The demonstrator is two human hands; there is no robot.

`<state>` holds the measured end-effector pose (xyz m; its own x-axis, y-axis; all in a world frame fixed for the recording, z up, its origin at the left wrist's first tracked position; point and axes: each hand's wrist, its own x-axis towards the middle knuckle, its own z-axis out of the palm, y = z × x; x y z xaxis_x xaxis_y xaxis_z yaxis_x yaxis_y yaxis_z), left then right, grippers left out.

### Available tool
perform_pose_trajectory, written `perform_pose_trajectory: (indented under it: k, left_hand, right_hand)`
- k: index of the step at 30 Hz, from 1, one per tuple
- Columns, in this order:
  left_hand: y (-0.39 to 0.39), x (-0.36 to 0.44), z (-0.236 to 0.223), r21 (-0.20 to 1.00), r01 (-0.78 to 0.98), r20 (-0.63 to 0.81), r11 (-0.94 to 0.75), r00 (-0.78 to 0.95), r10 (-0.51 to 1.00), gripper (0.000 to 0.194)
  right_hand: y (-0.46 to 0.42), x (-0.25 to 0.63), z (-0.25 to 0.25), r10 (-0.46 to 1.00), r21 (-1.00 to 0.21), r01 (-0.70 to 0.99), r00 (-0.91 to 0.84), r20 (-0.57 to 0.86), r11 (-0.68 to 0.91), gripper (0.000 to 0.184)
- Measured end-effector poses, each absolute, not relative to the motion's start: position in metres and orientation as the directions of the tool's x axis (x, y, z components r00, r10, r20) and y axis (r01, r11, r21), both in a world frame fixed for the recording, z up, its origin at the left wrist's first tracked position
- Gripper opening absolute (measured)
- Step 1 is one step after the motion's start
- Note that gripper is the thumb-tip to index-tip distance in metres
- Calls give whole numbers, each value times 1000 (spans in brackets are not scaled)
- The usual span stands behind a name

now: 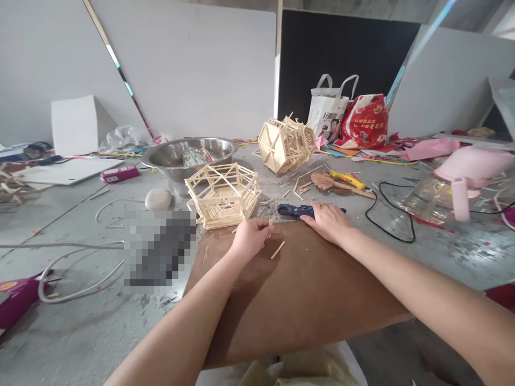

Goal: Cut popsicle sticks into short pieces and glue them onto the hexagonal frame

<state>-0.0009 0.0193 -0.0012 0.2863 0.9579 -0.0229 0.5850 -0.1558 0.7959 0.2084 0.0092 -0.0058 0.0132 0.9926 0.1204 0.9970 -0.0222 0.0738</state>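
My left hand [251, 239] is closed in a pinch on a short wooden stick [271, 222], above the back edge of the brown board [309, 284]. One loose stick [277, 250] lies on the board just right of that hand. My right hand [332, 221] is wrapped round a dark blue plier-like hand tool [290, 210], whose head points left; its handle is partly hidden under my fingers. Close behind my left hand stands an openwork frame of thin wooden sticks [225, 195]. Farther back, a larger stick-built lantern-like structure [284, 145] rests tilted on the floor.
A steel basin [161, 155] sits behind the frame. On the left are a white rounded case [158, 199], cables and a blurred-out dark object [161, 249]. A yellow-handled tool [348, 180], a black cord [402, 236] and a pink-lidded jug [462, 182] lie to the right.
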Motion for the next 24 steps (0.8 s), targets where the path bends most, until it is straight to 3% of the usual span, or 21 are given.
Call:
perform_pose_trajectory:
  k: [7,11,14,20,24]
  left_hand:
    - [15,0,4,877,480,-176,21,281,943,19]
    - [14,3,4,913,405,-173,53,264,949,13]
    - [15,3,3,896,442,-163,26,275,948,13]
    - [15,-1,3,761,633,-79,-140,305,949,18]
    - [13,-3,7,504,806,82,-311,314,946,22]
  right_hand:
    - [21,214,-33,952,25,993,-117,285,114,46]
    - [20,216,-37,933,2,991,-129,335,137,40]
    - [19,216,-38,926,-13,987,-146,347,161,38]
    - [19,218,-29,934,-27,987,-143,327,161,34]
    - [33,220,-4,958,0,991,-128,258,132,38]
